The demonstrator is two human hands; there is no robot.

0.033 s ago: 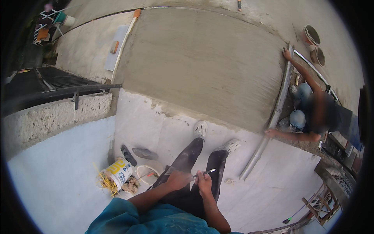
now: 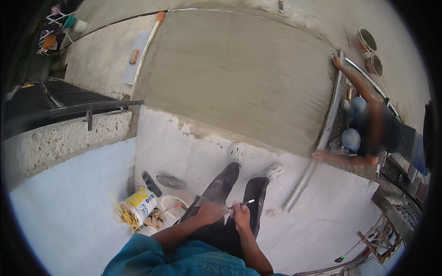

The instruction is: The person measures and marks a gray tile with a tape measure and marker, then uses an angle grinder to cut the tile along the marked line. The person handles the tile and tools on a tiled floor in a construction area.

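My right hand (image 2: 241, 216) is closed around a slim dark stick with a white tip (image 2: 249, 202), held above my lap. Its exact kind is too small to tell. Close beside it, at the stick's other end, is my left hand (image 2: 212, 212). Its fingers are curled together and slightly blurred, and whatever they pinch is hidden. Below my hands are my dark trousers (image 2: 218, 186) and pale clogs (image 2: 236, 151), which stand on a whitish slab by a wide patch of smooth wet cement (image 2: 239, 73).
To the right, a co-worker's hands (image 2: 318, 156) hold a long metal straightedge (image 2: 329, 124) along the cement. A white bucket (image 2: 141, 205), a pale tub (image 2: 177, 204) and dark sandals (image 2: 151, 183) lie on my left. A float (image 2: 134, 56) rests farther off; two buckets (image 2: 367, 40) stand far right.
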